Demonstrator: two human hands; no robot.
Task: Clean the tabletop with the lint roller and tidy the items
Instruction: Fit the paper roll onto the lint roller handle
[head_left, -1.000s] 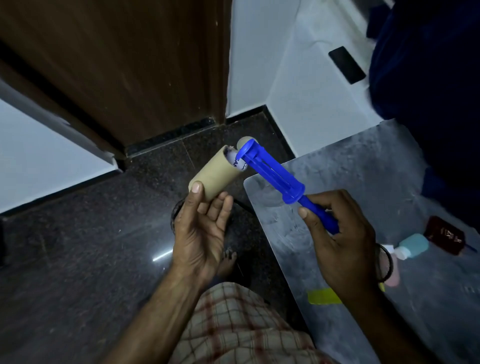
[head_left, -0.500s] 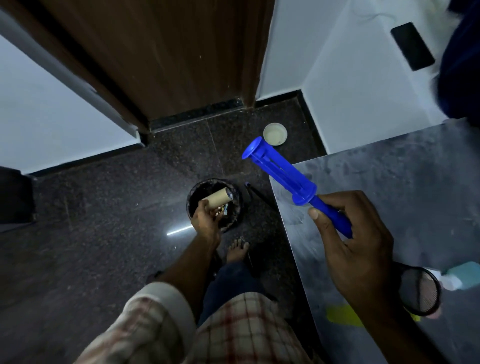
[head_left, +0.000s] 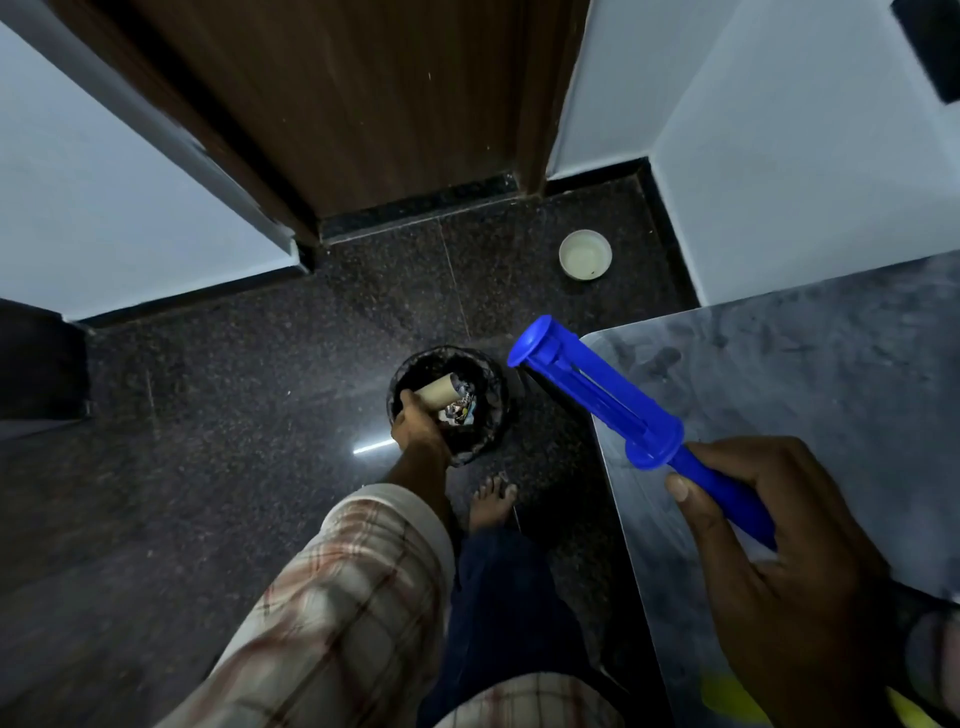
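Lint roller handle (head_left: 618, 410), a bright blue plastic frame with no roll on its spindle, sits clasped in the right hand (head_left: 789, 561), whose thumb and fingers wrap the grip while the bare spindle points up and to the left, out past the corner of the grey tabletop (head_left: 810, 374). Down on the dark speckled floor (head_left: 208, 441) the left hand (head_left: 415, 426) reaches into a small round black bin (head_left: 488, 374) and grips a tan cardboard tube (head_left: 439, 391), the empty core, which lies tilted over the bin's mouth with its far end above crumpled scraps that look like paper or foil, though the dim light makes that hard to settle. A plaid sleeve (head_left: 353, 571) covers the left forearm, and a bare foot (head_left: 491, 501) stands just beside the bin, near the table's edge. A small pale bowl (head_left: 585, 254) rests on the floor well apart from the bin, near the white wall (head_left: 779, 156) and the brown wooden door (head_left: 363, 93). At the lower right edge of the tabletop a yellow object (head_left: 727, 696) shows partly, cut off by the frame.
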